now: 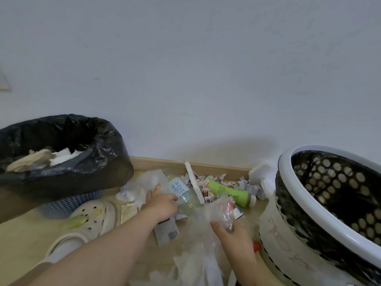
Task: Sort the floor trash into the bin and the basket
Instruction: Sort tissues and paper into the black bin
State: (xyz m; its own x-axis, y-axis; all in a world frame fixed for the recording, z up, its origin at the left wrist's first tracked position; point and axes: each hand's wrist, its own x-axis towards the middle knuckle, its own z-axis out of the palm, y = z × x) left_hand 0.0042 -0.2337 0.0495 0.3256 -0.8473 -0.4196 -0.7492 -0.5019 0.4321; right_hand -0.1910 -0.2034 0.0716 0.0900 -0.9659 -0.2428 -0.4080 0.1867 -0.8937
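Trash lies heaped on the wooden floor against the wall. My left hand point(160, 203) grips a clear plastic bottle with a blue-printed label point(179, 187) lying on its side. My right hand point(228, 231) pinches a crumpled clear plastic wrapper point(221, 211) just above the pile. A green bottle point(228, 190) lies behind, among torn paper scraps point(250, 187). The bin with a black liner point(68, 162) stands at the left and holds paper. The white perforated basket point(321, 203) stands at the right.
A white foam strip point(193, 181) leans across the pile. A flat carton with a barcode point(167, 231) lies under my left wrist. Clear bags point(198, 263) spread near the bottom edge. My cream clog point(92, 215) stands left of the pile. A wooden skirting runs along the wall.
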